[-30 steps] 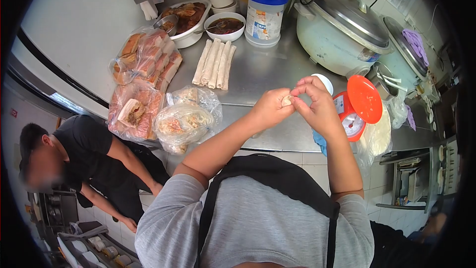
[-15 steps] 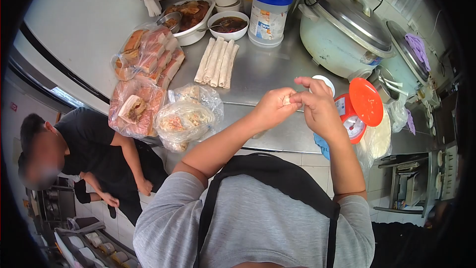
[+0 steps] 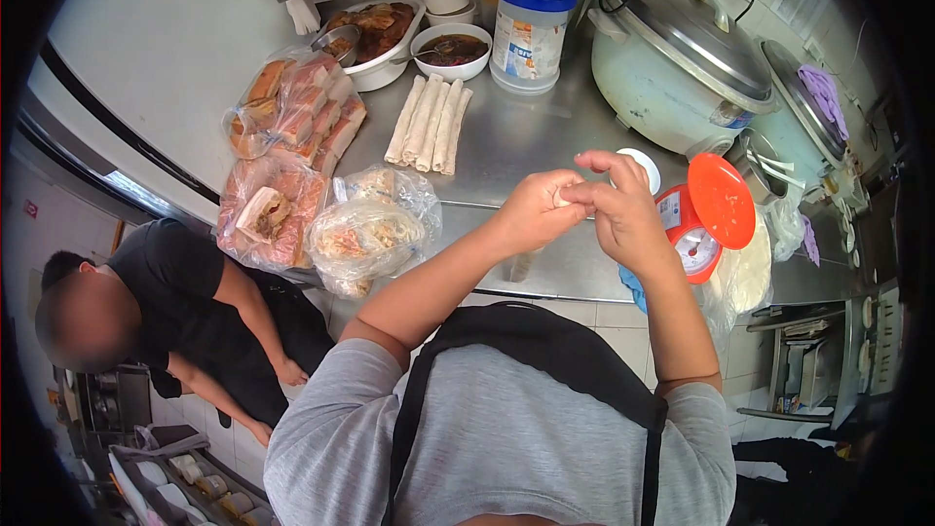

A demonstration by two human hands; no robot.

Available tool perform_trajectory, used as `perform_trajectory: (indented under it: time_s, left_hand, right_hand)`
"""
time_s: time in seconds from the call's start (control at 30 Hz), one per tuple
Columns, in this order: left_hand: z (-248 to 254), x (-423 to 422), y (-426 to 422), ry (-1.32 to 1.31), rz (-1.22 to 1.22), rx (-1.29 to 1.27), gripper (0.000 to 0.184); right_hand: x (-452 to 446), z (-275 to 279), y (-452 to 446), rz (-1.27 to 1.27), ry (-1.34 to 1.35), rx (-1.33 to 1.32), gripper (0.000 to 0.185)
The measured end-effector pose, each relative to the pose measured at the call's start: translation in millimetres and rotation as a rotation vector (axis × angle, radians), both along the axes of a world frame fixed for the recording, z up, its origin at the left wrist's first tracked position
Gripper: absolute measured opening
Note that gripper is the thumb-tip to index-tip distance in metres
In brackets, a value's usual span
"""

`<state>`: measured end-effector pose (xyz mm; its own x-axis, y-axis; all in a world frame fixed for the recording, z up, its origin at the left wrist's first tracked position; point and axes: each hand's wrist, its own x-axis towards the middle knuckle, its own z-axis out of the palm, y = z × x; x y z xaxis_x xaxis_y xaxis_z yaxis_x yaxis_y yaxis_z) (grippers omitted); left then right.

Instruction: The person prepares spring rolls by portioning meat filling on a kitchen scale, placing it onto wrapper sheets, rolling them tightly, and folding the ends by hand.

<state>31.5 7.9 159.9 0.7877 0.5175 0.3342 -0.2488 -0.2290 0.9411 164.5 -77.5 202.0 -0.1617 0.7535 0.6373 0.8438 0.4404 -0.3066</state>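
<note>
Above the steel counter, my left hand (image 3: 542,212) is closed round a small pale lump (image 3: 561,199), most of it hidden by the fingers. My right hand (image 3: 623,206) meets it from the right, thumb and a finger pressed at the same lump, other fingers raised. Several pale rolled wrappers (image 3: 429,125) lie side by side beyond my left hand. Just right of my right hand stands a red scale (image 3: 690,234) with an orange-red tray (image 3: 721,201). A small white dish (image 3: 638,169) is behind that hand.
Bagged meat (image 3: 292,117) and a bag of shredded filling (image 3: 365,234) are at left. Behind stand a bowl of dark sauce (image 3: 451,50), a blue-lidded tub (image 3: 529,34) and a large cooker (image 3: 672,78). A person in black (image 3: 185,278) is at lower left.
My hands stay together at the lump, the right thumb now pressed over it and its fingers more raised. The other person's head and arms have shifted. The view has moved slightly.
</note>
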Motion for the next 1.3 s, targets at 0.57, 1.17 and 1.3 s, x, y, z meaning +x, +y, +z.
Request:
perform_trajectory:
  time_s: [0.57, 1.17, 1.3]
  left_hand:
    - [-18, -10, 40, -0.331, -0.035, -0.811, 0.043]
    - [-68, -49, 74, -0.156, 0.303, -0.279, 0.041]
    - [-49, -80, 127, 0.091, 0.489, -0.258, 0.029]
  right_hand:
    - [-23, -102, 16, 0.377, 1.176, -0.956, 0.04]
    - [-55, -70, 138, 0.118, 0.45, -0.424, 0.047]
    - [-62, -53, 140, 0.111, 0.67, -0.402, 0.061]
